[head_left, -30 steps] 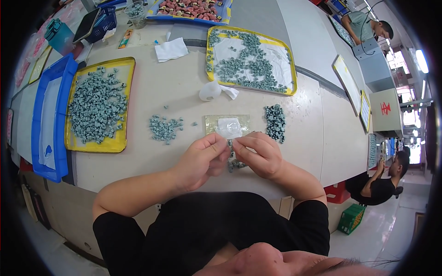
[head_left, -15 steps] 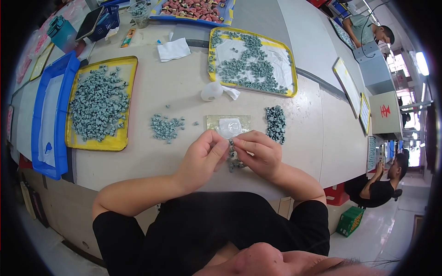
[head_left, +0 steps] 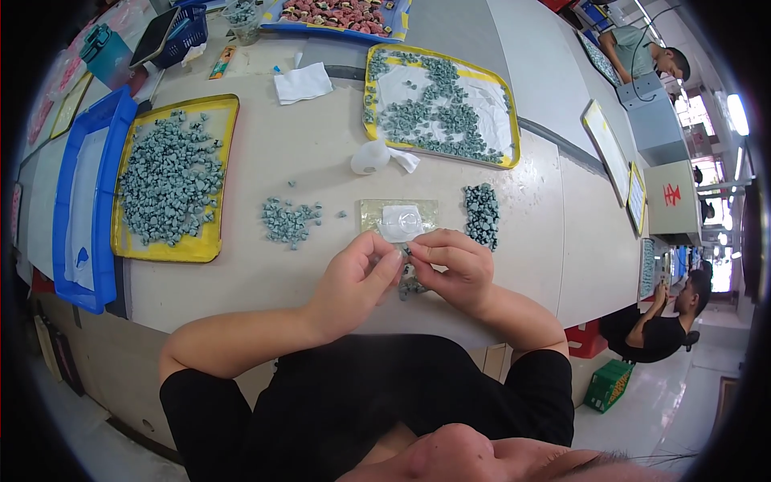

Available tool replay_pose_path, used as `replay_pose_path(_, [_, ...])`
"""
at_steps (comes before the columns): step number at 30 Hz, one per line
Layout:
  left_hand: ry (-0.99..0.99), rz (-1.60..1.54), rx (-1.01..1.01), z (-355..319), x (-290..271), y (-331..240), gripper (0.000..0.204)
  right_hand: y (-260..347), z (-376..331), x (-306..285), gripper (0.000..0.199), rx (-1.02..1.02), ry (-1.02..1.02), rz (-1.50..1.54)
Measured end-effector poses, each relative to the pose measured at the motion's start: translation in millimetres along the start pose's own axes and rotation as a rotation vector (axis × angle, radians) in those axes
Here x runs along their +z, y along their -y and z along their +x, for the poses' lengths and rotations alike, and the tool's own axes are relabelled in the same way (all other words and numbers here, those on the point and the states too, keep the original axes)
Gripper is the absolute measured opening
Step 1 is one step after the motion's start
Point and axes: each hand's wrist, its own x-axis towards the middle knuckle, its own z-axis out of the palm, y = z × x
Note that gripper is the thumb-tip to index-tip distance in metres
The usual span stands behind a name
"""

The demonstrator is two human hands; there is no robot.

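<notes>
Left hand (head_left: 359,275) and right hand (head_left: 458,267) are both pinched nearly closed on a tiny grey-green piece (head_left: 406,251) between the fingertips, just nearside of a clear pad (head_left: 369,210). Loose piles left (head_left: 289,222) and right (head_left: 482,217), btw.

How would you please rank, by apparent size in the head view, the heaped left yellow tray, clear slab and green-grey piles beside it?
1. Yellow tray
2. Clear slab
3. Left pile, right pile: too alike to rank
</notes>
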Motion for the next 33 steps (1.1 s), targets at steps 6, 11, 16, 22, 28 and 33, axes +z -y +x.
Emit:
replay_pose_path(6, [-0.010, 0.048, 0.026, -0.1, 0.2, 4.8, 0.012, -3.1, -4.6, 1.9, 0.022, 0.004, -0.001, 0.006])
replay_pose_path(11, [0.023, -0.144, -0.085, 3.2, -3.2, -1.9, 0.016, -4.6, 1.1, -3.3, 0.026, 0.024, 0.067, -0.019])
replay_pose_path(16, [0.001, -0.083, -0.089, 3.9, -0.8, -3.2, 0.020, -4.2, -2.1, -2.1, 0.028, 0.026, 0.058, -0.081])
replay_pose_path(22, [-0.031, 0.074, -0.057, 5.3, -1.2, -0.7, 0.022, -4.6, -2.9, -0.9, 0.027, 0.005, 0.049, -0.093])
replay_pose_path(28, [-0.051, 0.118, -0.038, 5.7, -1.9, 3.3, 0.019, -4.1, -5.1, 0.6, 0.026, -0.007, 0.054, -0.095])
replay_pose_path(33, [-0.081, 0.232, 0.039, 4.6, -0.9, 4.7, 0.021, -0.3, -6.2, -1.5, 0.026, 0.005, 0.065, -0.087])
